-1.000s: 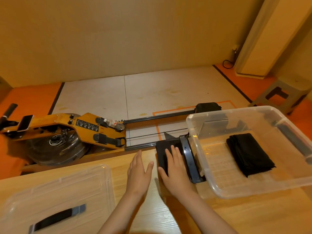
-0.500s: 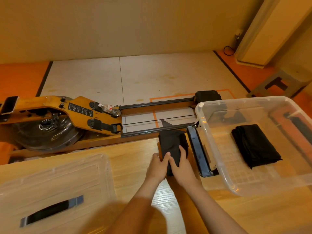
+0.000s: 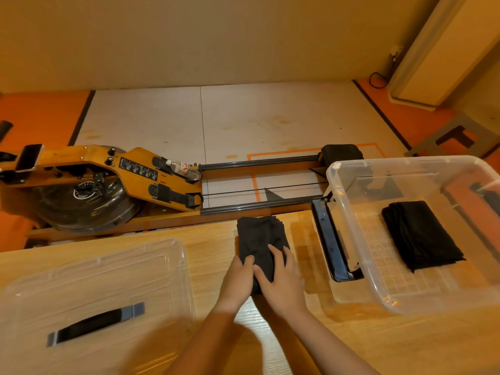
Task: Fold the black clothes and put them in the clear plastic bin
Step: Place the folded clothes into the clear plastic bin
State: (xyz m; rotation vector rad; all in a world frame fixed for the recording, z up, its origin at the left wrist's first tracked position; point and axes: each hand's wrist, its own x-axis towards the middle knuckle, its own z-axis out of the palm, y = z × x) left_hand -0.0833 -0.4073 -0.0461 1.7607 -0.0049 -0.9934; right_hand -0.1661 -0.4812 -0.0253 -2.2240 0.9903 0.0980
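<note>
A folded black cloth (image 3: 257, 234) lies on the wooden table (image 3: 211, 239), just left of the clear plastic bin (image 3: 349, 239). My left hand (image 3: 238, 277) grips the cloth's near left edge, thumb on top. Beside it, my right hand (image 3: 284, 277) rests on the cloth's near right part with its fingers laid over the top. Both hands cover the cloth's near end. Inside the bin, a second folded black cloth (image 3: 419, 234) lies flat on the bottom.
The bin's clear lid (image 3: 94, 293) with a black handle lies on the table at the left. Past the table's far edge a wooden rowing machine (image 3: 108, 180) stands on the floor. A grey stool (image 3: 457, 136) stands at the far right.
My hands went from lying flat and apart by the cloth to close together on its near end. The view has shifted, so the bin sits further right.
</note>
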